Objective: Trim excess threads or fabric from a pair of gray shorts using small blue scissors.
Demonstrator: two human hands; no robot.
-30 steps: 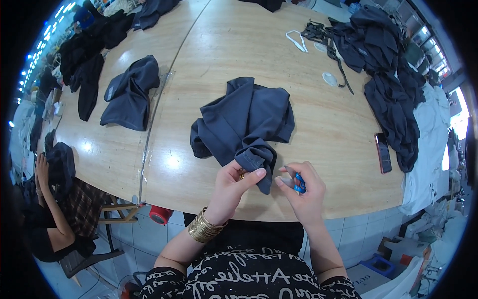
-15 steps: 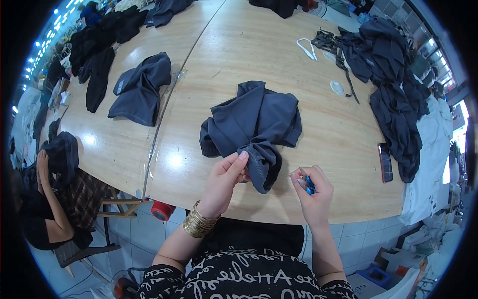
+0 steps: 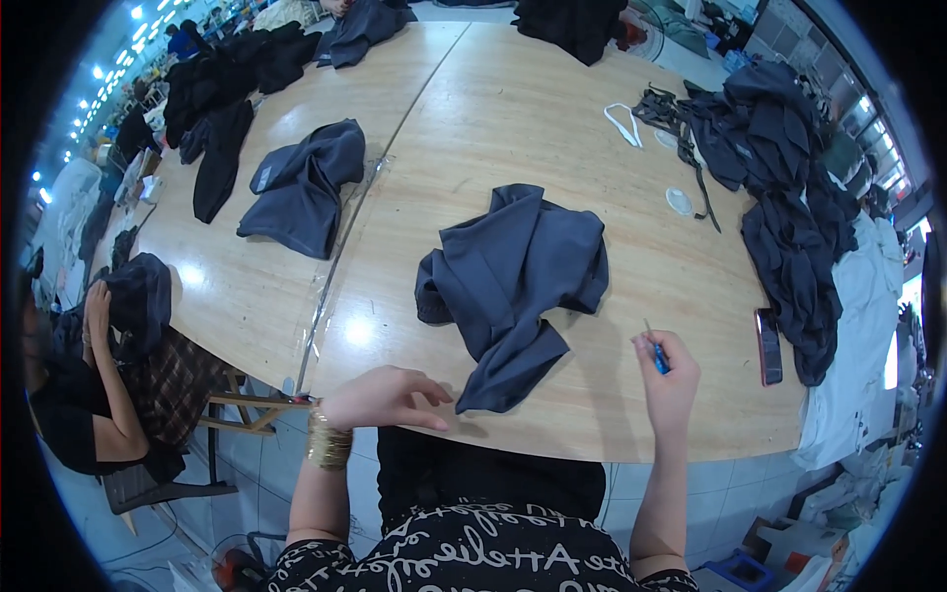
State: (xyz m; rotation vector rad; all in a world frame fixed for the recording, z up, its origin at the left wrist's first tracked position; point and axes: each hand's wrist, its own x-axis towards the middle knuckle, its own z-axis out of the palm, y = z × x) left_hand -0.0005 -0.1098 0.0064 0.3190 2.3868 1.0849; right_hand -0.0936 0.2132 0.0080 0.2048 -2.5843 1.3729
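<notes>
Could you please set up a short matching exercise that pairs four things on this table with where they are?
Things:
1. blue tool
2. grey garment
3. phone
4. left hand

Places:
A. flat by the table's right edge
B. crumpled mid-table in front of the person
C. pinched in the right hand
D. flat on the near table edge, fingertips at the garment's lower tip

Pairs: 1-C, 2-B, 3-A, 4-D

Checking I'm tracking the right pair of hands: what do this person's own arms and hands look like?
Both forearms are bare, with no sleeves or gloves. The left hand has a wide stack of gold bangles at its wrist. The right hand and its wrist show no jewellery. The black top carries white lettering.
</notes>
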